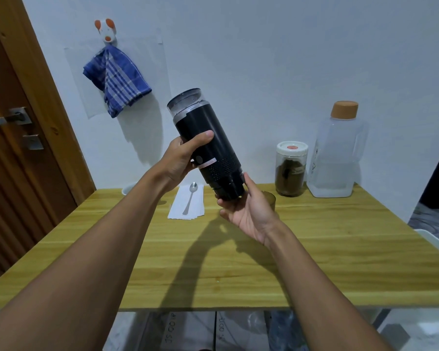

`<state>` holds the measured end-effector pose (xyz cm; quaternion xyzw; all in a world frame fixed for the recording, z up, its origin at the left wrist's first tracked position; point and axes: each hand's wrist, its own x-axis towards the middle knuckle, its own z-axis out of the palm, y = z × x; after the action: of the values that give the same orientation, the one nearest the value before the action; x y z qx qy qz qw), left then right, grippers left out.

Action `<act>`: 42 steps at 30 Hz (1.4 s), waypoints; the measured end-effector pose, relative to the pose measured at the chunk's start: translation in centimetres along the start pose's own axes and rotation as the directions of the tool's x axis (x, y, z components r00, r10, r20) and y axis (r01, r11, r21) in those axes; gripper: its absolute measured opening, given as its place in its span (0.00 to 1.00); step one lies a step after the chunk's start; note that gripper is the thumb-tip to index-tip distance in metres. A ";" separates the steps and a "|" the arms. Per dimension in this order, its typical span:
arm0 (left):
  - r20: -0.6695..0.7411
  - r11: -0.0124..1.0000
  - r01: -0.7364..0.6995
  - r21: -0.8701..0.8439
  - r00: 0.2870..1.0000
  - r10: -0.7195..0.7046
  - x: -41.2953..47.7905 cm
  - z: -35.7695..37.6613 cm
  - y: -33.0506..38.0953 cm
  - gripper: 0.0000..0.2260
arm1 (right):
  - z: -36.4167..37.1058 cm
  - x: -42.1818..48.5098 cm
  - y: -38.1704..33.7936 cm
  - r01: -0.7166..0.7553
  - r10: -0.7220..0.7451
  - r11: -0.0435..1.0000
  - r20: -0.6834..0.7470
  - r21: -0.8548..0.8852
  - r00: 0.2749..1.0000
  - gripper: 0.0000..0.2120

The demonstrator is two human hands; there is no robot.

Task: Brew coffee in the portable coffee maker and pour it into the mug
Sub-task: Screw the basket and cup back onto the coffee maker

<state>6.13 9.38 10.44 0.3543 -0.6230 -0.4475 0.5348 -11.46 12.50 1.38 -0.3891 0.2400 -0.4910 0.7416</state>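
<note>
Aloft — left hand (180,158) grips tilted coffee maker (204,141).

Can make out only hand-written marks, something like "100", upside down on the boxes (188,330) under the table (314,249), plus dark pen scribbles too blurry to read on the clear water jug (336,158) and a tiny red label, also unreadable, on the jar (290,173) lid (292,148).

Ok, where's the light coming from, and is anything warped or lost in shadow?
Head view: light seems high and left, the towel throws its shadow down-right on the wall; head view: arms and coffee maker cast a hard shadow on the table, hiding nothing; head view: wide-angle tilts the door frame.
</note>
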 end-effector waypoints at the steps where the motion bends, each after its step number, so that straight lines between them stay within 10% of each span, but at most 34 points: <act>1: -0.008 1.000 0.000 0.019 1.000 0.001 0.0 0.0 0.0 0.28 | 0.0 0.1 0.0 0.007 -0.008 1.000 -0.013 -0.013 1.000 0.29; 42: 0.041 1.000 0.013 0.017 0.999 -0.014 0.6 -0.2 0.6 0.27 | 0.1 -0.7 -0.2 0.011 -0.015 0.999 0.093 0.037 0.996 0.30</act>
<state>6.25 9.02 11.19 0.3534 -0.6352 -0.4533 0.5158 -11.77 13.12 1.53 -0.3996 0.1937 -0.4813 0.7557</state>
